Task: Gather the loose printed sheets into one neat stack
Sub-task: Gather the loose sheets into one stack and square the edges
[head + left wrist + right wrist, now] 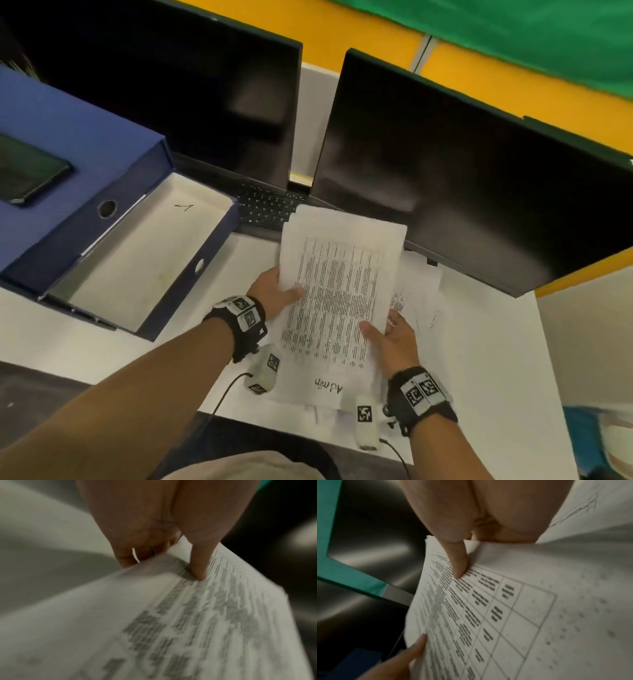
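Note:
A bundle of printed sheets (337, 284) with a dense table on top is held up over the white desk (493, 359) in front of the monitors. My left hand (277, 294) pinches its left edge, thumb on the print (199, 566). My right hand (387, 337) pinches the lower right edge, thumb on top (458, 565), fingers hidden beneath. More loose sheets (421, 291) lie on the desk under and to the right of the bundle. One sheet's near end (329, 389) bears handwriting.
An open blue file box (144, 260) with a white inside lies at the left, a dark phone (27, 174) on its lid. Two black monitors (462, 178) stand behind, a keyboard (267, 209) under them. Two white tagged devices (263, 371) with cables lie near the desk's front edge.

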The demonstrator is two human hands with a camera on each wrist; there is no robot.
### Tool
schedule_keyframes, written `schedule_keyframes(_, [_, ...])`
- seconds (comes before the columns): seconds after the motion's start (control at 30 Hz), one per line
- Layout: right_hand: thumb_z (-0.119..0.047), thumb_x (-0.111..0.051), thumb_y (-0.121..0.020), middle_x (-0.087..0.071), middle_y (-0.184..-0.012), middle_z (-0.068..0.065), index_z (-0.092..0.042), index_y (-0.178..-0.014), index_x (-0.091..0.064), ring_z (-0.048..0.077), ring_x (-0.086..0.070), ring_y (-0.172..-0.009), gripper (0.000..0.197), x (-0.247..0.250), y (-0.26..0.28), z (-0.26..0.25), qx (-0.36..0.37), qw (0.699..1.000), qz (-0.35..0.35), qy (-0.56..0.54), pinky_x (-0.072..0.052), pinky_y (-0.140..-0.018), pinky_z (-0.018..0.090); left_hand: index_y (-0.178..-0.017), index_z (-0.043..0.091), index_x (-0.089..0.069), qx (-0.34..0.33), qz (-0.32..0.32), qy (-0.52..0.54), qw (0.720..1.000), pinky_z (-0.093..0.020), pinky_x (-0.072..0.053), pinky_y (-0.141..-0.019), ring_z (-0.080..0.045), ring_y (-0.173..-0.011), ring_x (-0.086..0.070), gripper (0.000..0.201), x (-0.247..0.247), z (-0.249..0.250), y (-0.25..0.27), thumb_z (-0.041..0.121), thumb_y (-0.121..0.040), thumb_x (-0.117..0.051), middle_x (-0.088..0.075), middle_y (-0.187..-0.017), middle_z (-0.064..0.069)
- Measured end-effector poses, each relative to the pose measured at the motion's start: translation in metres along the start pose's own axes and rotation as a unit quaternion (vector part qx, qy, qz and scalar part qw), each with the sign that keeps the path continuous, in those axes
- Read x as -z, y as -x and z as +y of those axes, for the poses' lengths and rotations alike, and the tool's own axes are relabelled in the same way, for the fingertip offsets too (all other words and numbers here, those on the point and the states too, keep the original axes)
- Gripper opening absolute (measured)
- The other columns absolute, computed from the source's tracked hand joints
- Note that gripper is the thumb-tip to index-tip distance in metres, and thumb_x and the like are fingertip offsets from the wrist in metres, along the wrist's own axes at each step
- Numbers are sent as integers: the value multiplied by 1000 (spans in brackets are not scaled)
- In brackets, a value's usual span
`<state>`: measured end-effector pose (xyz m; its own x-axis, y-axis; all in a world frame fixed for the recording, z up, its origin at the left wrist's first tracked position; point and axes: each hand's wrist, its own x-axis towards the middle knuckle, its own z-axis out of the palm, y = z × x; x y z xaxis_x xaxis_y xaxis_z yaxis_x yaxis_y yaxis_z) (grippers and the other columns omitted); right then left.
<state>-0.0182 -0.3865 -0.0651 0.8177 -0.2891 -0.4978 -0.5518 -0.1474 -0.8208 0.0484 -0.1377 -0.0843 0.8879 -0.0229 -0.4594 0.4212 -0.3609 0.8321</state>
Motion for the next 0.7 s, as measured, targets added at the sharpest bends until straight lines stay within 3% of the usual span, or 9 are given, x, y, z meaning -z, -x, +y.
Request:
schedule_keyframes(0.07, [-25,-80,-79,-69,-112,0,-17,-120,-60,24,-65,-109,46,-6,-3,0,-28,993,81,83,-50,-91,30,-115,15,-69,14,33,22,999,-33,-54,-89,-20,-96,-69,32,5,-5,-1,27,-85,-74,-73,-106,-1])
schedule_keyframes(0.13, [-47,-78,-77,-49,-138,10,-14,-140,-43,32,-48,-127,80,-13,-9,4,-128,950,167,230,-40,-100,37,-113,13,-69,42,85,44,994,-33,-55,-85,-23,-93,-70,25,13,-12,-2,22,-89,-69,-73,-100,-2])
schedule_keyframes(0.2, [-65,-74,-69,-33,-150,14,-11,-149,-26,35,-33,-136,108,-21,-11,7,-205,903,185,329,-32,-108,47,-115,13,-68,66,121,30,990,-30,-54,-81,-23,-90,-68,25,18,-16,-1,22,-92,-66,-71,-99,-2])
schedule_keyframes(0.27, [-73,-71,-64,-25,-154,14,-10,-152,-17,36,-27,-138,120,-30,-14,14,-190,895,183,360,-29,-111,52,-116,13,-67,70,133,18,988,-31,-54,-84,-23,-90,-67,26,20,-17,-1,23,-92,-65,-71,-99,-2])
schedule_keyframes(0.43, [-62,-76,-70,-13,-161,9,-12,-156,-8,34,-19,-144,120,-25,-28,22,-79,901,135,406,-25,-114,55,-117,18,-67,57,117,16,991,-38,-58,-85,-22,-90,-69,26,24,-13,0,25,-93,-64,-72,-99,0])
schedule_keyframes(0.57, [-69,-77,-62,-14,-161,12,-11,-156,-1,36,-21,-143,134,-21,-33,15,-111,886,135,429,-29,-111,56,-117,16,-66,69,117,26,990,-33,-57,-77,-22,-88,-68,24,29,-11,3,22,-94,-64,-71,-100,-2])
schedule_keyframes(0.7, [-58,-85,-61,-20,-156,17,-11,-155,5,39,-31,-139,138,-25,-42,2,-147,902,117,389,-36,-108,54,-118,16,-65,80,120,31,989,-40,-58,-84,-24,-91,-69,25,30,-10,4,22,-94,-63,-72,-103,-3])
